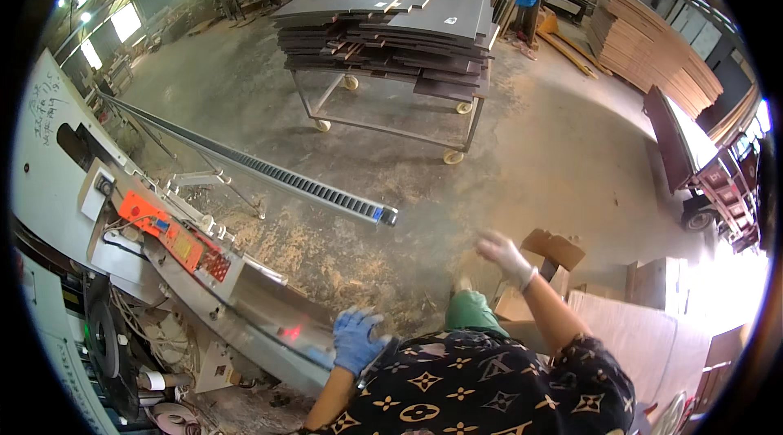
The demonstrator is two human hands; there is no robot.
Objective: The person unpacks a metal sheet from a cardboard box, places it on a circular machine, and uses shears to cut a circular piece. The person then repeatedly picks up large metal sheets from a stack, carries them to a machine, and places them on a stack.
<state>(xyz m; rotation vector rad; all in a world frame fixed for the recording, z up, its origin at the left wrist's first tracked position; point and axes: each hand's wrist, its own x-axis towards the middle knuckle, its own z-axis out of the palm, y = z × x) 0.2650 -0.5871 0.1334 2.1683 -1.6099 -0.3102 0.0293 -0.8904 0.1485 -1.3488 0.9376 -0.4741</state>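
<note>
My left hand (356, 343), in a blue glove, is beside the near end of a long machine's metal bed (269, 304). Its fingers are spread, and nothing shows in them; whether it touches the bed I cannot tell. In a pale, thin glove, my right hand (504, 255) is held out over the floor near an opened cardboard box (555, 248). The fingers of that hand stretch out to the left, a little blurred, holding nothing visible. An orange guard panel (161, 230) sits on the machine, farther along from my left hand.
A roller rail (302, 182) reaches out from the left. Ahead, a wheeled metal cart (391, 135) bears a stack of dark grey boards (457, 19). Brown panels (644, 47), a yellow pallet jack (567, 51) and a cart vehicle (701, 157) stand right. Sawdust lies on the floor (326, 251).
</note>
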